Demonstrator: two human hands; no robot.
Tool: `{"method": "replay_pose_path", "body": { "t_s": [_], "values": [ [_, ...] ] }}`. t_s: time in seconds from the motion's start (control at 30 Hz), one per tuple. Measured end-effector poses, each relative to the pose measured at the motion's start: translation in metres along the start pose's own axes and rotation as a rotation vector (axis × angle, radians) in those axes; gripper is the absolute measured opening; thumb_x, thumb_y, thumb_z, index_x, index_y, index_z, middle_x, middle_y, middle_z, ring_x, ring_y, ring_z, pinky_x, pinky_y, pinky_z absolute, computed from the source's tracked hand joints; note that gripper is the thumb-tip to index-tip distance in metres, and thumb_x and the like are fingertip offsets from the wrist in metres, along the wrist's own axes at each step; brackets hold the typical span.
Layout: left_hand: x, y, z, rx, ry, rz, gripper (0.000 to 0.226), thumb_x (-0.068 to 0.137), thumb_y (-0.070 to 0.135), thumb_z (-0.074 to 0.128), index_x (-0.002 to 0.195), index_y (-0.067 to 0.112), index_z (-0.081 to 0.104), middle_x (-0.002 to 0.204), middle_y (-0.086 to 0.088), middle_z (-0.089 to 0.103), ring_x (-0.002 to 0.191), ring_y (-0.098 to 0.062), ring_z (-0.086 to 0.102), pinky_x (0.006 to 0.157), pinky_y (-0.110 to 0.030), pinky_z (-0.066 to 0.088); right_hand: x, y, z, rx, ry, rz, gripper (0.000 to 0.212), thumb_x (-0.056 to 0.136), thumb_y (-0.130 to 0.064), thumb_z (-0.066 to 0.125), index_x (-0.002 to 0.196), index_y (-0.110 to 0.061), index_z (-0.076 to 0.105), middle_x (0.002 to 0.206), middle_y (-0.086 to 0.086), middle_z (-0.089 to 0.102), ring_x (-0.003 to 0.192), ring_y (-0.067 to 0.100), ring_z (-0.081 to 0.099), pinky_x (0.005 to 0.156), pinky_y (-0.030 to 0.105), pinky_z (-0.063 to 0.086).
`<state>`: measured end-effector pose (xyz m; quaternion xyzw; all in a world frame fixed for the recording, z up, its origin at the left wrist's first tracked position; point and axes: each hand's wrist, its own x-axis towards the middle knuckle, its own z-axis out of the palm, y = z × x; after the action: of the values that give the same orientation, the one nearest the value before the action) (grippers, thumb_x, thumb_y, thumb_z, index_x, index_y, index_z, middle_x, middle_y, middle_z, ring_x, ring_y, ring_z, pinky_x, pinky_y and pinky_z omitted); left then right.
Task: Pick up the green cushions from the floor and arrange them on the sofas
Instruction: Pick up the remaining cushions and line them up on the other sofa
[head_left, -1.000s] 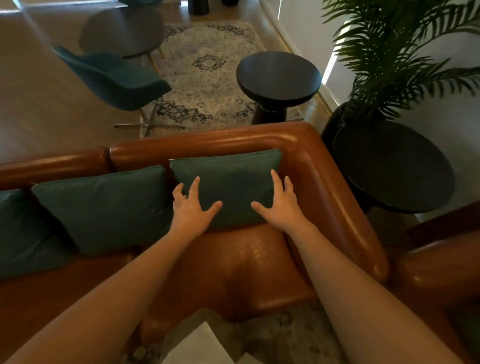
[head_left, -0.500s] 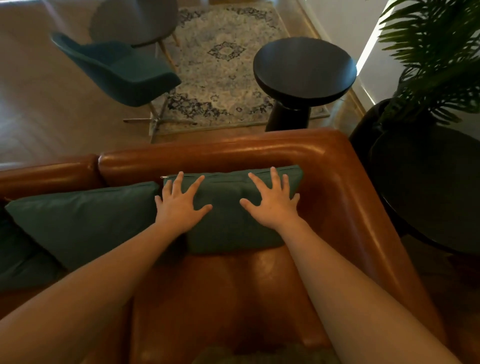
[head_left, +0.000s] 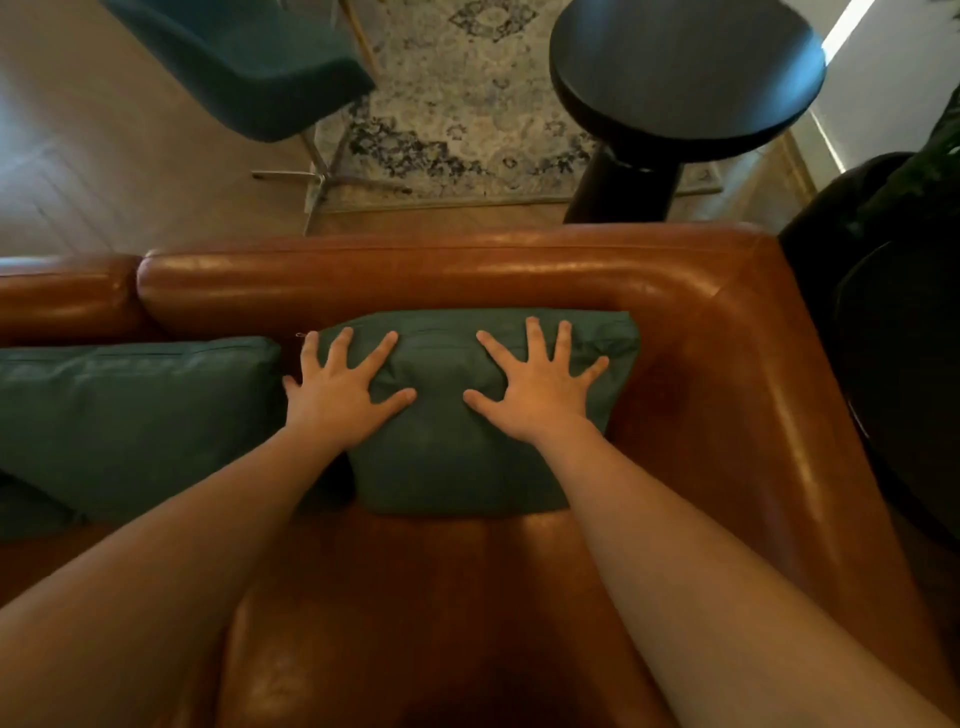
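A green cushion (head_left: 452, 457) leans against the backrest in the right corner of the brown leather sofa (head_left: 467, 265). My left hand (head_left: 343, 387) lies flat on the cushion's left part, fingers spread. My right hand (head_left: 535, 384) presses flat on its right part, fingers spread too. Neither hand grips it. A second green cushion (head_left: 130, 415) leans on the backrest just to the left, touching the first one's edge.
Behind the sofa stand a round black side table (head_left: 685, 78), a teal chair (head_left: 244, 62) and a patterned rug (head_left: 467, 104) on the wooden floor. A dark plant pot (head_left: 893, 332) sits right of the sofa's arm.
My view has moved closer and over the sofa. Both hands slid up the cushion's face and spread flat, pushing it against the backrest.
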<state>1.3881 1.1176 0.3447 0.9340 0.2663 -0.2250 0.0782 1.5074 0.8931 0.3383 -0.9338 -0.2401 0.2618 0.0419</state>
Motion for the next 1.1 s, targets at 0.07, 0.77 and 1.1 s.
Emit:
{"method": "replay_pose_path", "body": {
  "t_s": [0.07,0.77,1.1],
  "values": [
    [-0.005,-0.003,-0.001,-0.052,0.067,0.017,0.092,0.082,0.095,0.033,0.157,0.065,-0.009,0.175,-0.001,-0.010,0.159,-0.040,-0.011,0.124,-0.070,0.013,-0.006,0.007,-0.003,0.041,0.060,-0.017,0.095,0.085,-0.097,0.042,0.164,-0.065,0.000,0.179,-0.001,-0.022,0.164,0.043,-0.021,0.118,0.086,0.002],
    [-0.038,-0.017,0.091,-1.495,0.190,-0.430,0.124,0.055,0.083,0.087,0.154,0.068,0.013,0.167,0.002,0.034,0.146,-0.032,0.044,0.107,-0.067,0.048,-0.063,0.074,0.088,1.103,0.502,0.440,0.122,0.080,-0.047,0.094,0.173,-0.032,0.018,0.175,0.001,0.027,0.161,0.019,0.029,0.130,0.039,0.029],
    [-0.023,0.008,0.107,-1.668,0.090,-0.457,0.106,0.073,0.063,0.078,0.163,0.047,0.025,0.163,0.011,0.039,0.148,-0.027,0.041,0.103,-0.063,0.052,-0.029,0.069,0.145,1.210,0.265,0.426,0.129,0.052,-0.095,0.081,0.162,-0.049,0.034,0.159,-0.004,0.052,0.146,0.020,0.053,0.121,0.051,0.047]
  ]
}}
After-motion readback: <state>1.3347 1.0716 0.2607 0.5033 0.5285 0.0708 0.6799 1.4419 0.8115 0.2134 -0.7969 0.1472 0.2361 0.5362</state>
